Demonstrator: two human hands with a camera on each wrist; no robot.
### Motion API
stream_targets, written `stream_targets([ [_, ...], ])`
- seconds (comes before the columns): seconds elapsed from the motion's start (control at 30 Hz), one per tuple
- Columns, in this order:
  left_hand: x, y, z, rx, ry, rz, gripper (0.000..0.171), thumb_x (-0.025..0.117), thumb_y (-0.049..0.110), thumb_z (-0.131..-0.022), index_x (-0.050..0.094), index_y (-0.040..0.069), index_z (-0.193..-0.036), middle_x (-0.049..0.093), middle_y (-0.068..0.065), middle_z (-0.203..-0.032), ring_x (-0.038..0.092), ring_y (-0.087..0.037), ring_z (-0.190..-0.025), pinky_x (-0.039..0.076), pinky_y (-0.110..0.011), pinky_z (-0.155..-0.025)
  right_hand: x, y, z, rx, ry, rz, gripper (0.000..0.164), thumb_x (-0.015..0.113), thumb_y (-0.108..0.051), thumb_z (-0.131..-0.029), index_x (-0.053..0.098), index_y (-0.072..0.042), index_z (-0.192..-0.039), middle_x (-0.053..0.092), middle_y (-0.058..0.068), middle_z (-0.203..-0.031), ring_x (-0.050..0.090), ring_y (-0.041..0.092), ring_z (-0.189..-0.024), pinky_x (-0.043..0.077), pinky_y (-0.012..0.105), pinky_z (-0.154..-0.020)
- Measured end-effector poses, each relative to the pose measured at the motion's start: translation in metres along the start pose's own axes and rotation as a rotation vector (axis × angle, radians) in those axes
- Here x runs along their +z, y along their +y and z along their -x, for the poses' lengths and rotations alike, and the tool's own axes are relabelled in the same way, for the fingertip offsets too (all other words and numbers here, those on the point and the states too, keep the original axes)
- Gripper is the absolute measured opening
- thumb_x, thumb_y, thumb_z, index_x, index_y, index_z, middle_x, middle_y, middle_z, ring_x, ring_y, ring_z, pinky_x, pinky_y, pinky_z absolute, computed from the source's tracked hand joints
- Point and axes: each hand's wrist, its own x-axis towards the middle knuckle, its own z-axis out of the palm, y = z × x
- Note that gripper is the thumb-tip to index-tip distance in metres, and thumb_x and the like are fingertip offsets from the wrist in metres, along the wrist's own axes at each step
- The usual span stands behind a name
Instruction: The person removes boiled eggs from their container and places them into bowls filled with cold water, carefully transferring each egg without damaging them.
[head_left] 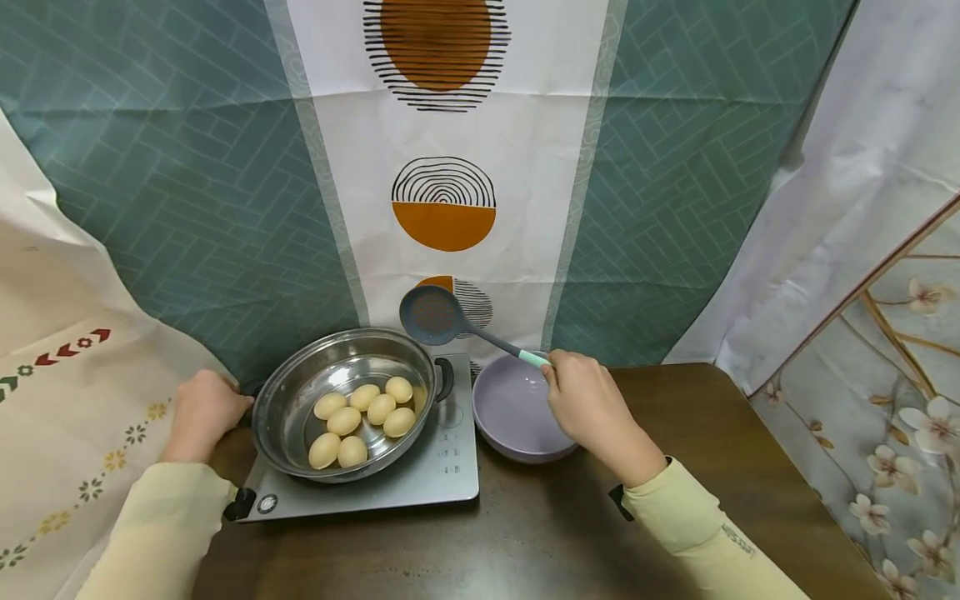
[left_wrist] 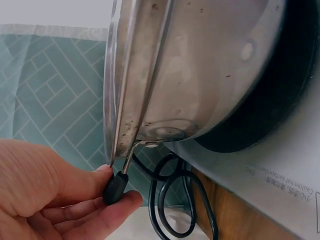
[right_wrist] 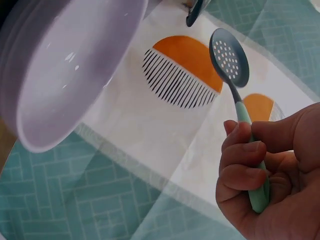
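Note:
A stainless steel pot (head_left: 341,362) with black side handles stands on an induction cooker, and several pale eggs (head_left: 343,421) lie in it. At the pot's left side, my left hand (head_left: 204,414) holds one handle (left_wrist: 116,189), thumb and fingers pinching its black grip in the left wrist view. My right hand (head_left: 588,400) grips the mint-green handle of a slotted spoon (right_wrist: 230,57). The spoon's dark perforated head (head_left: 432,315) is raised beyond the pot's right rim, apart from it, with no egg on it. Below the spoon's handle sits a lilac bowl (head_left: 517,408), with nothing visible inside.
The flat silver induction cooker (head_left: 457,479) rests on a dark wooden table (head_left: 562,533). A black cable (left_wrist: 187,200) coils behind the cooker. Patterned green and white cloth (head_left: 667,192) hangs along the back, with more cloth at both sides.

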Motion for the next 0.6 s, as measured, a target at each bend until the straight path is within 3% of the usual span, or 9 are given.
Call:
stream_targets([
  [0.17,-0.001,0.003,0.002,-0.005,-0.019,0.001,0.03,0.067,0.018,-0.073,0.054,0.009,-0.048,0.052,-0.004,-0.048,0.048,-0.027,-0.05,0.034,-0.033,-0.047,0.005,-0.012,-0.004,-0.006,-0.03,0.014,0.021,0.051,-0.022,-0.095,0.055,-0.012,-0.077,0.05,0.0,-0.066,0.045,0.016,-0.058,0.036,0.029,-0.052],
  [0.33,-0.003,0.005,0.001,-0.002,-0.026,-0.005,0.03,0.065,0.016,-0.071,0.051,0.009,-0.045,0.049,-0.004,-0.046,0.045,-0.026,-0.048,0.033,-0.032,-0.045,0.009,-0.021,-0.006,-0.034,-0.026,0.067,0.023,0.054,-0.023,-0.093,0.054,-0.012,-0.073,0.049,0.0,-0.064,0.046,0.016,-0.056,0.036,0.03,-0.05],
  [0.6,-0.001,0.005,-0.004,0.004,-0.017,-0.045,0.029,0.063,0.012,-0.067,0.045,0.008,-0.044,0.053,-0.016,-0.052,0.046,-0.034,-0.051,0.037,-0.04,-0.048,0.021,-0.049,-0.01,-0.163,-0.006,0.219,0.017,0.055,-0.02,-0.092,0.062,-0.007,-0.083,0.056,0.005,-0.071,0.06,0.022,-0.066,0.046,0.036,-0.056],
])
